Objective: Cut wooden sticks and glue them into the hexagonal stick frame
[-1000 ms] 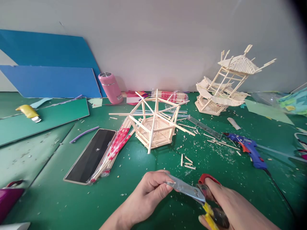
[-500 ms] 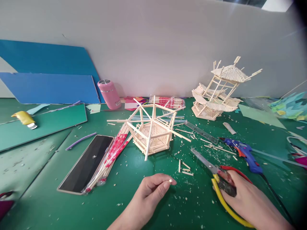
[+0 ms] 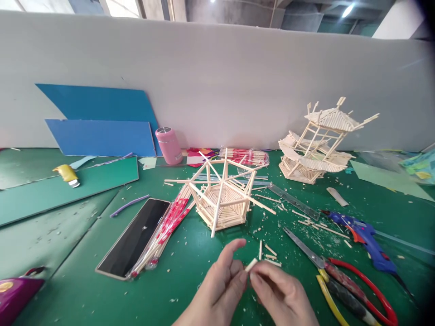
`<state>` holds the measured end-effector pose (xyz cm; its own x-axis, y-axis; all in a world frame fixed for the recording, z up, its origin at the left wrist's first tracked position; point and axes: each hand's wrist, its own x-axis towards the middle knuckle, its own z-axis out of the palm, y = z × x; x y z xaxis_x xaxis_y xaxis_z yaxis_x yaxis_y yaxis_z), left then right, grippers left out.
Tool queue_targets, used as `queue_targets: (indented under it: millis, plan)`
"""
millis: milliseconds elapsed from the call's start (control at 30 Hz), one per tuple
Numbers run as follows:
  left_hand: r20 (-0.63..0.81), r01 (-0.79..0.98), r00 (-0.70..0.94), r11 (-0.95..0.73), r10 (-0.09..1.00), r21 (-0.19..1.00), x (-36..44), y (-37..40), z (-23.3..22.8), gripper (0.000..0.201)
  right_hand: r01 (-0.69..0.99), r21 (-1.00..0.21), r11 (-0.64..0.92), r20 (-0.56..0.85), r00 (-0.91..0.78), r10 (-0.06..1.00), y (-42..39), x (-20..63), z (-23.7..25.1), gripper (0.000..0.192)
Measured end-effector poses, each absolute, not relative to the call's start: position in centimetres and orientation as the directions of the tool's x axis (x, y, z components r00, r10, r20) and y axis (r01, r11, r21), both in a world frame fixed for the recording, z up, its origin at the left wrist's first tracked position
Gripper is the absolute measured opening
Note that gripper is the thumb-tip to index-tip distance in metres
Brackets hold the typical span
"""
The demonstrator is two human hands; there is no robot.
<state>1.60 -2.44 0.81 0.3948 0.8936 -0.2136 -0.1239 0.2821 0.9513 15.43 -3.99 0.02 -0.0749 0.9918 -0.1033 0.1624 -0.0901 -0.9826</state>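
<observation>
A short wooden stick (image 3: 251, 264) is pinched between my two hands near the table's front. My left hand (image 3: 222, 285) has its thumb against the stick, with its index finger raised. From the other side, the thumb and index finger of my right hand (image 3: 280, 290) close on the same stick. Just beyond my fingers lie several cut stick pieces (image 3: 271, 256). A frame of wooden sticks (image 3: 222, 203), with a many-sided base and spokes across its top, stands past them. To the right, scissors (image 3: 335, 271) with red and yellow handles rest on the table, untouched.
A stick pavilion (image 3: 314, 154) stands at the back right. The blue glue gun (image 3: 363, 237) lies right of a clear ruler (image 3: 295, 201). At left are a phone (image 3: 132, 237) and bagged sticks (image 3: 170, 217); behind stands a pink flask (image 3: 169, 146).
My right hand has let go of the scissors, now lying on the table, and has moved left to the stick piece held by my left hand. The camera view has tilted up.
</observation>
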Motion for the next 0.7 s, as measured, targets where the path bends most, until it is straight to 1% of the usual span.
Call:
queue_targets:
  millis: [133,200,267,333,367,433,467,533,567,667,700]
  plan:
    - [-0.275,-0.162,0.392,0.36,0.878,0.919,0.5,-2.1,2.2,0.048,-0.111,-0.991,-0.077,-0.07,-0.068,0.995,-2.4,13.4,-0.2,0.02]
    - [-0.278,-0.126,0.379,0.347,0.883,0.929,-0.2,-1.9,2.1,0.047,-0.178,-0.978,-0.108,-0.098,-0.062,0.993,-1.8,13.1,-0.2,0.022]
    - [-0.248,-0.05,0.309,0.277,0.918,0.96,-0.8,-1.5,1.5,0.042,-0.217,-0.962,-0.168,-0.163,-0.043,0.986,-1.1,12.9,0.0,0.024]
    - [-0.158,0.079,0.156,0.147,0.975,0.986,-1.5,-0.8,0.7,0.033,-0.277,-0.941,-0.197,-0.202,-0.01,0.979,-0.2,12.6,0.2,0.027]
    - [-0.077,0.167,0.061,0.066,0.995,0.984,-1.7,-0.3,0.4,0.027,-0.313,-0.929,-0.196,-0.207,0.002,0.978,0.3,12.4,0.3,0.027]
    - [0.116,0.366,-0.061,-0.086,0.991,0.927,-2.1,1.1,0.1,0.023,-0.379,-0.903,-0.2,-0.218,0.006,0.976,1.2,12.1,0.5,0.026]
    - [0.187,0.451,-0.104,-0.121,0.977,0.884,-2.1,1.8,0.1,0.028,-0.416,-0.886,-0.204,-0.23,0.013,0.973,1.6,12.0,0.6,0.025]
    - [0.262,0.526,-0.078,-0.183,0.962,0.83,-2.0,3.2,0.4,0.034,-0.495,-0.842,-0.214,-0.262,0.03,0.965,2.3,11.7,0.7,0.023]
    - [0.253,0.529,-0.027,-0.201,0.967,0.825,-1.9,3.8,0.7,0.034,-0.528,-0.821,-0.216,-0.273,0.031,0.961,2.5,11.6,0.7,0.023]
    - [0.167,0.492,0.091,-0.19,0.982,0.85,-1.4,5.0,1.4,0.014,-0.59,-0.778,-0.216,-0.284,0.024,0.959,3.0,11.3,0.7,0.021]
    - [0.151,0.474,0.106,-0.183,0.983,0.861,-1.3,5.2,1.6,0.012,-0.601,-0.771,-0.211,-0.284,0.028,0.958,3.1,11.2,0.7,0.02]
